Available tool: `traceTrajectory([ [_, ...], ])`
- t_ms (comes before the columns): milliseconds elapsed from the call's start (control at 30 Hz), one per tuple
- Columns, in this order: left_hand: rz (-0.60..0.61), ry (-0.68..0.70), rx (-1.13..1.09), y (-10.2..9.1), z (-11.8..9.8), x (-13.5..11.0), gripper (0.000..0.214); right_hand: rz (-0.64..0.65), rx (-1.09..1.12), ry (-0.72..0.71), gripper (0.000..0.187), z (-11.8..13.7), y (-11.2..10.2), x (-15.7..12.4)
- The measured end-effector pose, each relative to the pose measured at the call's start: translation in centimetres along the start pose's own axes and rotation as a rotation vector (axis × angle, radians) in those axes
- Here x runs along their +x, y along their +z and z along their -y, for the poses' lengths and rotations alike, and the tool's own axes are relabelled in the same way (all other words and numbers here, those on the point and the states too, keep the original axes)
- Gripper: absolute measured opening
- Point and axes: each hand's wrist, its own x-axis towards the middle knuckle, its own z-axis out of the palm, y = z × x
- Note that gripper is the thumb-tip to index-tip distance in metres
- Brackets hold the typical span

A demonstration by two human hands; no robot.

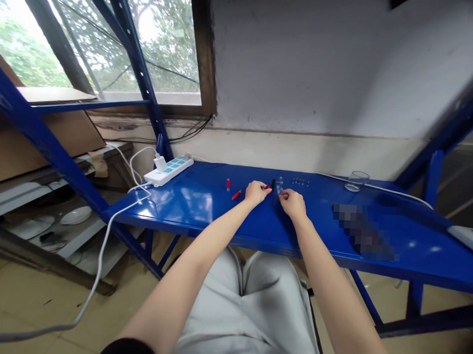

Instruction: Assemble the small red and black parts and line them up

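My left hand [257, 193] is closed in a pinch around a small red cylinder [267, 187], held low over the blue table. Just right of it stands a small black piece [273, 183]. My right hand [294, 203] has its thumb and fingers pressed together beside some small clear pieces [279, 189]; what lies between the fingertips is too small to make out. To the left of my hands, one red cylinder [228, 184] stands upright and another red cylinder [236, 195] lies tilted, each with a paler end.
Several tiny metallic pieces [300, 182] lie in rows behind my right hand. A clear glass [356, 181] stands at the back right, near a white cable. A blurred-out dark object [364, 231] lies at the right. A white power strip [169, 170] sits at the left end.
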Motion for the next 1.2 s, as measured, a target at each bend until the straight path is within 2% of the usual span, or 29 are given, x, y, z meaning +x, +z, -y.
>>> traceTrajectory([
  [133, -0.026, 0.003, 0.020, 0.7, -0.2, 0.2, 0.020, -0.003, 0.018, 0.000, 0.021, -0.1, 0.3, 0.2],
  [400, 0.011, 0.027, 0.209, 0.9, -1.1, -0.5, 0.015, 0.013, -0.029, 0.020, 0.017, -0.3, 0.7, 0.6],
  [633, -0.017, 0.019, 0.261, 1.4, -0.8, -0.4, 0.018, 0.039, -0.094, 0.043, 0.021, -0.1, 0.7, 0.8],
  [833, 0.010, 0.000, 0.290, 1.5, -0.7, -0.3, 0.019, 0.059, -0.123, 0.063, 0.024, 0.0, 0.6, 0.9],
  [1067, 0.031, -0.028, 0.296, -0.2, -1.3, -0.8, 0.028, 0.087, -0.165, 0.067, 0.027, 0.4, 0.2, 0.5],
  [1200, -0.102, 0.109, 0.358, -2.6, -0.2, -2.1, 0.027, 0.071, -0.194, 0.063, 0.030, 0.5, 0.2, 0.1],
])
